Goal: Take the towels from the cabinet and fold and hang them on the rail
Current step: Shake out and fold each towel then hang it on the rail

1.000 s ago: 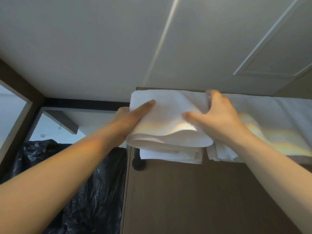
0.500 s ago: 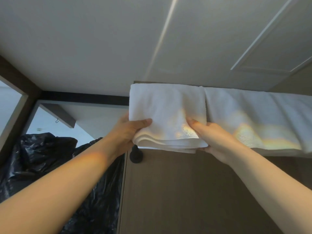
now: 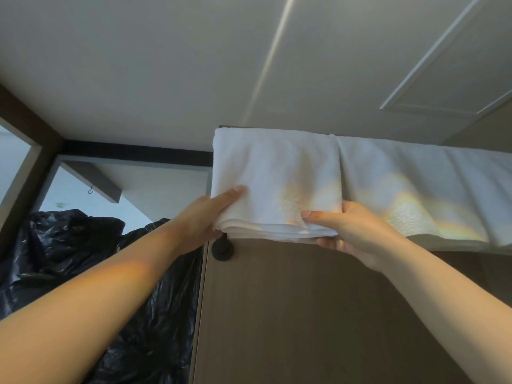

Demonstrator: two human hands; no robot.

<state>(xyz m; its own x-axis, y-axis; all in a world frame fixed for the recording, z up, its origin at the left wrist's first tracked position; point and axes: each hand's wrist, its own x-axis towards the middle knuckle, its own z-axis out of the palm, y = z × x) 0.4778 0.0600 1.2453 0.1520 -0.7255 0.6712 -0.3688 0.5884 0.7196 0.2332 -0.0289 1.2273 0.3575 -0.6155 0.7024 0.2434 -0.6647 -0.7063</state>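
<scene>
brown panel (image 3: 304,314) ahead | black bag (image 3: 69,259) stood left | long towel (image 3: 415,184) hung along panel top, right | folded towel (image 3: 277,176) hung touching it, left | left hand (image 3: 205,217) gripped folded towel's lower left corner | right hand (image 3: 354,231) pinched its lower right corner | black rail mount (image 3: 222,249) sat just below

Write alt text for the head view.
Left hand and right hand grip the lower corners of a folded white towel hanging against a brown panel, above a black rail bracket. A second white towel hangs to its right; black plastic bags lie lower left.
</scene>
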